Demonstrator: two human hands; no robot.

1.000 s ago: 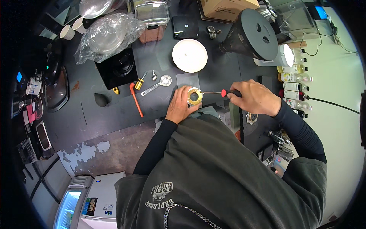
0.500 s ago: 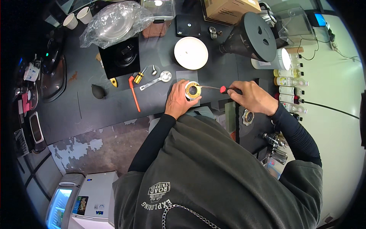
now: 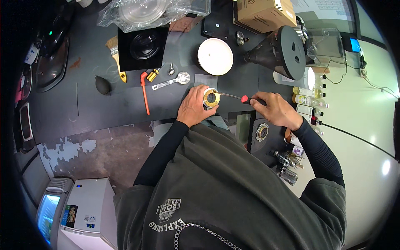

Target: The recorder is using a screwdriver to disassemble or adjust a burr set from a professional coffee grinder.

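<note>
Head view is turning, black tabletop [image 3: 96, 112] swinging clockwise in frame; hands are holding place. Black cone-shaped hopper [image 3: 277, 52] is sitting beyond the right hand [image 3: 278, 109], which is gripping a red-and-black screwdriver [image 3: 244, 99]. Left hand [image 3: 193, 107] is grasping a brass-coloured ring [image 3: 216, 100] near the table's edge, screwdriver tip reaching it.

Charcoal-grey short-sleeved shirt [image 3: 233, 179] with pale print [image 3: 168, 208], silver chain [image 3: 186, 225], snug black arm sleeves [image 3: 323, 154].

Left hand [image 3: 193, 106] hides part of brass-coloured ring [image 3: 211, 105]; top edge crops plastic bag [image 3: 170, 16].
</note>
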